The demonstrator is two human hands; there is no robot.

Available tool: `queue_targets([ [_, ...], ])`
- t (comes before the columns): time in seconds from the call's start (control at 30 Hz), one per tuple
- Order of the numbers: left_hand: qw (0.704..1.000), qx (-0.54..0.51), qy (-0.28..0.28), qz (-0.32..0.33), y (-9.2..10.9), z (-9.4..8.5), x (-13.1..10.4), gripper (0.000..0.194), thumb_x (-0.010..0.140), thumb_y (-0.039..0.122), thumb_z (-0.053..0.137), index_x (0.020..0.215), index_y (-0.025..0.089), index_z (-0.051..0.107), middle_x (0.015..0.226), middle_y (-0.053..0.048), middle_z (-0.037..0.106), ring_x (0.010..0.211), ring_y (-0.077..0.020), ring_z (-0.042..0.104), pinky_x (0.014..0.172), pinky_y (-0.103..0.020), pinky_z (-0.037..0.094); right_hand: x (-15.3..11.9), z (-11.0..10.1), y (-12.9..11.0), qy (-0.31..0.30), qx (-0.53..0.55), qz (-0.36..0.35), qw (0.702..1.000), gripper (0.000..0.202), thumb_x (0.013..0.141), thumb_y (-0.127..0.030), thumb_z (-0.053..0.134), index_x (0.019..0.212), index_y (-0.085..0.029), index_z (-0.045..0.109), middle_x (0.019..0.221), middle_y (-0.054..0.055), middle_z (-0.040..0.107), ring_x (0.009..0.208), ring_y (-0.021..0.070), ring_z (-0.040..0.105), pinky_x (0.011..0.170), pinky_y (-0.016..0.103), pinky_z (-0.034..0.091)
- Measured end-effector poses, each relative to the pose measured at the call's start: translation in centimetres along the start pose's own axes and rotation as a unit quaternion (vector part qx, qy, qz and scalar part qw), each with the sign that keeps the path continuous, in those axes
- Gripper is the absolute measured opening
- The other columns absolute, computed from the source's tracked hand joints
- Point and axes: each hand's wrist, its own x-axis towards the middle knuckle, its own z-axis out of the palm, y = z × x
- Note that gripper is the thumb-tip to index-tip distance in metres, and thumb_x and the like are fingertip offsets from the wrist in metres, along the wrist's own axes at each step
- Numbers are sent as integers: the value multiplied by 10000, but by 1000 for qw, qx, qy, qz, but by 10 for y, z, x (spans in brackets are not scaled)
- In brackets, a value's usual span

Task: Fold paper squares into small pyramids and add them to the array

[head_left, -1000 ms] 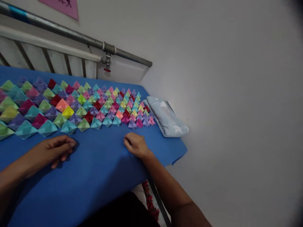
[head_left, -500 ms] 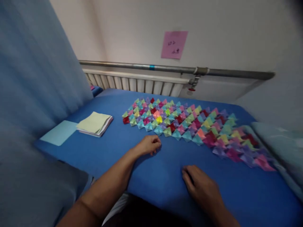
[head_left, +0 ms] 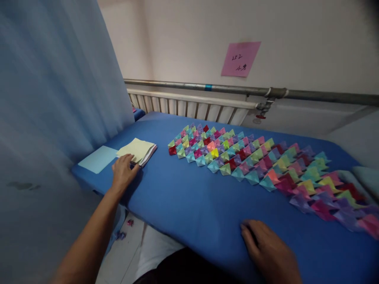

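Note:
My left hand [head_left: 123, 172] is at the near edge of a stack of square paper sheets [head_left: 136, 149], pale yellow on top. Its fingers are apart, and the fingertips touch or hover just over the stack; I cannot tell which. Low on the right, my right hand [head_left: 268, 248] rests on the blue-covered surface [head_left: 189, 201], fingers curled in, with nothing visible in it. Rows of small folded paper pieces [head_left: 226, 154] in many colours stretch beyond both hands, from the middle to the right edge.
A light blue sheet [head_left: 97, 159] lies left of the stack, beside a blue curtain [head_left: 59, 98]. Behind the surface run a metal pipe [head_left: 237, 90] and a white radiator [head_left: 183, 108]. A pink note [head_left: 241, 59] hangs on the wall. Small crumpled bits [head_left: 130, 223] lie on the floor.
My left hand has moved left from the middle of the surface to the paper stack, and its fingers have spread. My right hand stays curled on the surface. The view has turned left.

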Motion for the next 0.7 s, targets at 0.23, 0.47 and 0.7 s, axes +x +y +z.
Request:
queue_targets([
  [0.23,1000,-10,-4,-4,-13,13,6,338,867,353,518,1118,200,685,1204,-115,709,1165,-302,613,1013,-447,419,-1,-2,-1,-3,-9,-4,1000,372,995,-341,346,804,-205,635,715,25,708,627,159,705,581,265,532],
  [0.47,998,-56,27,-16,-26,14,13,314,896,334,450,975,223,733,1045,-61,768,1012,-250,691,907,-361,497,-2,-2,-1,-2,-11,-7,1000,393,1003,-352,334,798,-202,633,709,31,705,623,161,702,586,269,534],
  [0.7,996,-83,27,10,-20,6,12,250,783,305,596,980,230,729,1136,-59,742,1121,-269,639,1004,-388,432,-4,0,0,-10,-4,1,1000,370,992,-354,356,819,-201,645,733,37,714,646,169,707,589,273,536],
])
